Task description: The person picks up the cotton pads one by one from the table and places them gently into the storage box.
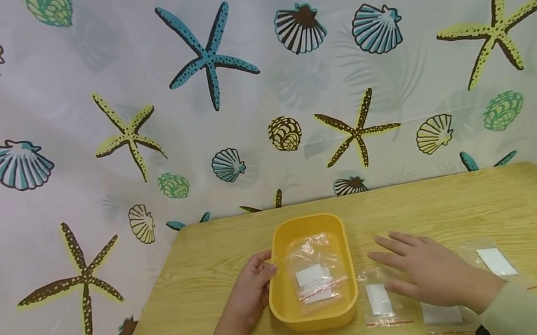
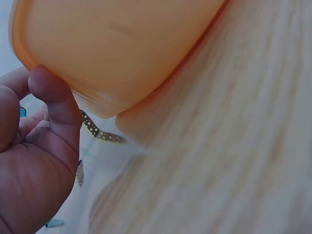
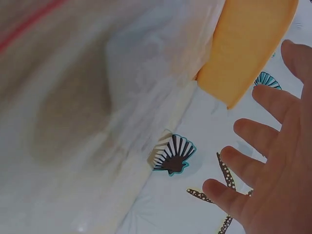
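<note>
A yellow plastic tub [image 1: 317,324] stands on the table, with clear zip bags [image 1: 314,275] holding white pieces lying inside it. My left hand [image 1: 252,293] grips the tub's left rim; the left wrist view shows the thumb [image 2: 51,92] at the rim. To the right of the tub, my right hand [image 1: 424,268] hovers with fingers spread and nothing in it. Below its fingertips lies a zip bag [image 1: 380,299] with a white piece and a red seal line. Another zip bag [image 1: 441,314] is partly hidden beneath the hand and wrist.
Farther right, one more zip bag [image 1: 497,261] with a white piece lies partly behind the right forearm. The wood-grain table [image 1: 208,250] has a curtain [image 1: 258,94] printed with shells and starfish behind it and to its sides.
</note>
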The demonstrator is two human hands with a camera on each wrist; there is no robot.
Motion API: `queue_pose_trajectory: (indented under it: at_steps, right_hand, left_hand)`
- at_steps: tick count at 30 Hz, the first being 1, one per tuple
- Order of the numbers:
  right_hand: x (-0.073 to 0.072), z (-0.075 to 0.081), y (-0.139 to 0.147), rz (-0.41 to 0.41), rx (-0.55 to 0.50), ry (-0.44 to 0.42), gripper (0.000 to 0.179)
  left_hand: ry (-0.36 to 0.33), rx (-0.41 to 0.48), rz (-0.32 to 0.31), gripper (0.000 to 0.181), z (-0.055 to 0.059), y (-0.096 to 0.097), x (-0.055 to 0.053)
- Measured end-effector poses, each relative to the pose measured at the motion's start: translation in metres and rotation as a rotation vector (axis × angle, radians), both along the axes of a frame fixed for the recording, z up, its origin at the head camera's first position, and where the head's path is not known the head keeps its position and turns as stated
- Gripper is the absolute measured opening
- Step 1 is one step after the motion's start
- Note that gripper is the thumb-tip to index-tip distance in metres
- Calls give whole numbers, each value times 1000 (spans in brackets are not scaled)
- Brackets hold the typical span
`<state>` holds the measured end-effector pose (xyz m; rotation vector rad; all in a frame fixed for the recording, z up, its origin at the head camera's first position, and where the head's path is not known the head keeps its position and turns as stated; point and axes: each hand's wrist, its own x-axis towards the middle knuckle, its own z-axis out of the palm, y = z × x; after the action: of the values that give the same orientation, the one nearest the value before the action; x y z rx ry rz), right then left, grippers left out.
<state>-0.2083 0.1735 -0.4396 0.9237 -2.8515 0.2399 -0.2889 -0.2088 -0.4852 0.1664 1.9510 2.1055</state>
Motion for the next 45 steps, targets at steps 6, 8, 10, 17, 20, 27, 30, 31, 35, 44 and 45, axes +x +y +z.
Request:
queue_pose_trajectory:
  at_steps: [6, 8, 10, 17, 20, 27, 30, 31, 35, 44, 45]
  right_hand:
    - [6, -7, 4, 12, 24, -65, 63]
    - [8, -9, 4, 18, 21, -103, 66]
    - [9, -12, 4, 22, 18, -141, 68]
    - [10, -13, -1, -8, 51, -218, 74]
    - [10, -14, -3, -4, 78, -233, 76]
    - [13, -16, -2, 16, 126, -262, 76]
    - [13, -16, -2, 7, 122, -283, 76]
    - [12, -17, -2, 3, 121, -285, 75]
    - [11, -16, 0, -2, 119, -276, 72]
    - [8, -15, 4, 25, 119, -235, 64]
    - [7, -15, 4, 24, 121, -235, 64]
  left_hand:
    - [0, -15, 6, 46, 0, -2, 3]
    - [-2, -19, 7, 46, 0, -2, 4]
    - [-10, -25, 7, 46, 0, -3, 5]
    - [-6, -22, 11, 46, 1, -3, 4]
    - [-4, -17, 18, 46, 1, -2, 2]
    - [-10, 4, 15, 45, -2, -2, 2]
    - [-6, -1, 14, 45, -3, -2, 2]
    - [-6, -3, 14, 45, -3, -1, 2]
    - [-6, -11, 10, 45, -2, -1, 1]
    - [-7, -9, 18, 45, -1, 0, -1]
    - [-8, -5, 20, 45, -1, 0, 0]
